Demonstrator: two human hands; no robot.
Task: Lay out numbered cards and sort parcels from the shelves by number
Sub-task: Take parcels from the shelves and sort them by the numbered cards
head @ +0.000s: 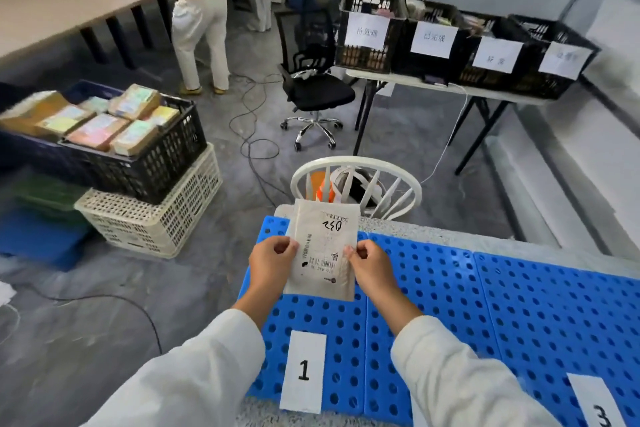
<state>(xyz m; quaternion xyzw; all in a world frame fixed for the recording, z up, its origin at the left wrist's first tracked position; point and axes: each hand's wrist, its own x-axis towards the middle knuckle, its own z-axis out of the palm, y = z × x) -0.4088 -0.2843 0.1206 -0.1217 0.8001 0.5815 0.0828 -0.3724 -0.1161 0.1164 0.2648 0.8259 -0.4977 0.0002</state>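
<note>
While both hands, left hand (271, 262) and right hand (370, 269), pinch the flat parcel (323, 250) above the blue pegboard (450, 305) beyond card 1 (304, 371), its handwritten number faces away: misread it, wrong pile!

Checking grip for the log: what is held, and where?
A flat parcel, pinched by both hands: left hand on its left edge, right hand on its right edge, above the blue panel.

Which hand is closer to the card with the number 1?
Left. The left hand is up above the card, a bit to its left. The right hand holds the parcel farther right.
</note>
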